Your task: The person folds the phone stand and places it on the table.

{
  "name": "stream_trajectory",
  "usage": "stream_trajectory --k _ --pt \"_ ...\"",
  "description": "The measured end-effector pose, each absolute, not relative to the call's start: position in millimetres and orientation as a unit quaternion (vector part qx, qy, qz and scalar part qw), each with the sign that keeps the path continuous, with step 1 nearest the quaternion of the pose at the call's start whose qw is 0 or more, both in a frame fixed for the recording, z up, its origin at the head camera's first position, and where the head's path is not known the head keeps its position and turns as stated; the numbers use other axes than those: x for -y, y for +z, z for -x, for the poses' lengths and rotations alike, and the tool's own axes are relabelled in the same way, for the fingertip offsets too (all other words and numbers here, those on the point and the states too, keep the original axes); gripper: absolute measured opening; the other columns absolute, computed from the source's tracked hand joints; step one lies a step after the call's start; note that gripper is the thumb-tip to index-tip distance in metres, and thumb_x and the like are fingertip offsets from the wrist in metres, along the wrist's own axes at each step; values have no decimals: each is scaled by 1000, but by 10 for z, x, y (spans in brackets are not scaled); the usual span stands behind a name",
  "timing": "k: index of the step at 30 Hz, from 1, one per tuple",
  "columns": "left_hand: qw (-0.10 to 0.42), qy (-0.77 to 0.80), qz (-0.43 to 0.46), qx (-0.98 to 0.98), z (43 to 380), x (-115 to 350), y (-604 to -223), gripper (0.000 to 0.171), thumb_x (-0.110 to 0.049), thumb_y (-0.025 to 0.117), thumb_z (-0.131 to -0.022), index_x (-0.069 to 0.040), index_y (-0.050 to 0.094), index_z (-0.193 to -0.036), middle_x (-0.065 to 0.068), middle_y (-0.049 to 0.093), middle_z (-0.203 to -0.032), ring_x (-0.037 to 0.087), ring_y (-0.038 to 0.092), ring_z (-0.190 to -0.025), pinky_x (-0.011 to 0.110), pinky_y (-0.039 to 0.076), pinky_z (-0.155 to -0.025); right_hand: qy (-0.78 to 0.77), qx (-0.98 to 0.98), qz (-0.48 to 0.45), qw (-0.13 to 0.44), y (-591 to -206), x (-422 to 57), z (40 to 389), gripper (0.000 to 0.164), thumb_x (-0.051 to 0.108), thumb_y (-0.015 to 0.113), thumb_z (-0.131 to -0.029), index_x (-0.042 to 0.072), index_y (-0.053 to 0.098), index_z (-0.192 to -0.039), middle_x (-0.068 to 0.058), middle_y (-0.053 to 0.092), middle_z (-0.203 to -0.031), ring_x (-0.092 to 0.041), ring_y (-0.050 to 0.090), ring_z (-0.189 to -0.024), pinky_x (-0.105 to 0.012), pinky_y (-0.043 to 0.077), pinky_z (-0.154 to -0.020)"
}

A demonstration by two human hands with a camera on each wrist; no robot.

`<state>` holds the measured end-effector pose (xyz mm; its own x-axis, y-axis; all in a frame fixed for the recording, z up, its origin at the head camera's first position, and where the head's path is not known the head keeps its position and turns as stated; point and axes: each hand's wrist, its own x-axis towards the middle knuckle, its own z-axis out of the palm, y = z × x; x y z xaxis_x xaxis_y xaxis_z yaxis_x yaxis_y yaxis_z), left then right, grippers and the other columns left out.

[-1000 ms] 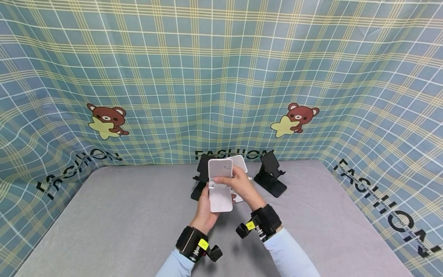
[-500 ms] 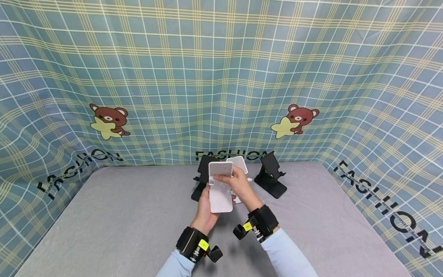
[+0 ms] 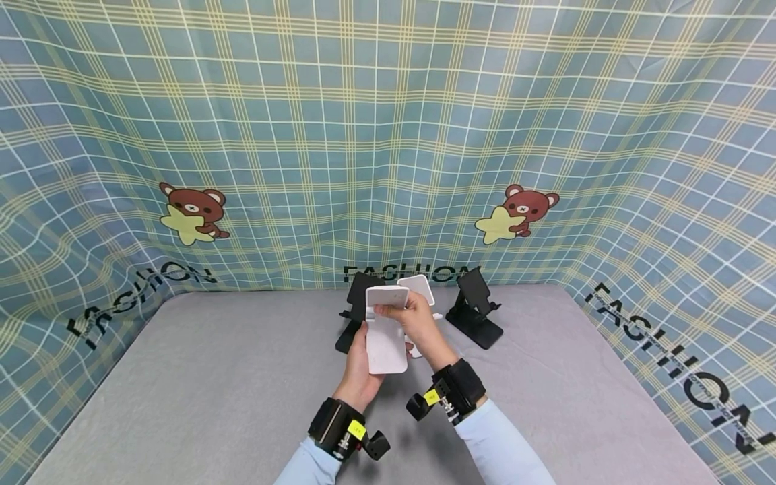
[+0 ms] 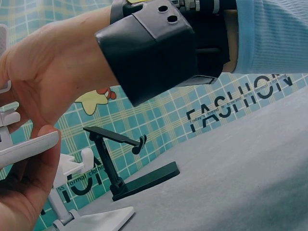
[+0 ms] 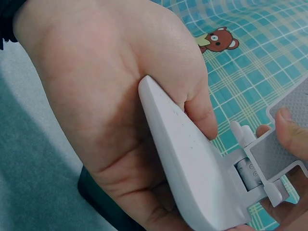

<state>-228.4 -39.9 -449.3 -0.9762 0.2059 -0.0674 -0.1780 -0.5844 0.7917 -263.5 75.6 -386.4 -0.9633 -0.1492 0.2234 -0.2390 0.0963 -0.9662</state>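
Observation:
Both hands hold a white phone stand (image 3: pixel 386 350) up over the table in the head view. My left hand (image 3: pixel 358 377) grips its base from below, with the thumb along the left edge; the right wrist view shows the base (image 5: pixel 192 154) lying against the palm. My right hand (image 3: pixel 421 327) pinches the upper plate (image 3: pixel 386 296), its thumb lying across the front. That plate leans toward the viewer. A hinge (image 5: pixel 248 173) joins it to the base. Fingers behind the stand are mostly hidden.
Behind the hands stand a black phone stand (image 3: pixel 358 289) and a second white one (image 3: pixel 418 286), both partly covered. Another black phone stand (image 3: pixel 475 310) is to the right. A plaid curtain (image 3: pixel 388 135) surrounds the grey table (image 3: pixel 212 384).
The held stand's upper plate has tilted further forward and looks shorter in the head view. The right hand has shifted slightly left; the left hand has stayed put.

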Motion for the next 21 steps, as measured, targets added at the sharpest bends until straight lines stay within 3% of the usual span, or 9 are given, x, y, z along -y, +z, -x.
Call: stream_trajectory --k 9,12,16,21 --pt "122 896 -46 -425 2254 422 -4453 51 -47 16 -103 -14 34 -138 -1 60 -110 17 65 -93 33 53 -78 664 734 -141 7 -3861 -789 2655 31 8 72 -83 3 67 -113 -14 68 -111 -23 63 -101 -40 48 -91" --pt "125 898 -50 -419 2251 425 -4447 50 -46 15 -104 -14 35 -137 2 61 -109 19 66 -91 34 53 -78 661 733 -160 -10 -3842 -820 2667 42 9 71 -84 8 61 -125 -15 63 -120 -26 60 -109 -43 45 -95" --pt "131 898 -55 -417 2255 429 -4444 50 -44 13 -104 -15 34 -139 6 63 -112 20 67 -89 35 54 -78 658 726 -198 -14 -3781 -894 2657 74 17 73 -83 26 35 -147 -14 50 -136 -33 49 -123 -49 40 -99" --pt "143 902 -56 -403 2273 432 -4434 49 -44 16 -104 -15 33 -141 10 63 -115 22 68 -87 35 54 -75 640 729 -238 33 -3766 -1020 2766 101 36 75 -82 39 2 -151 -10 27 -154 -35 28 -140 -54 30 -109"
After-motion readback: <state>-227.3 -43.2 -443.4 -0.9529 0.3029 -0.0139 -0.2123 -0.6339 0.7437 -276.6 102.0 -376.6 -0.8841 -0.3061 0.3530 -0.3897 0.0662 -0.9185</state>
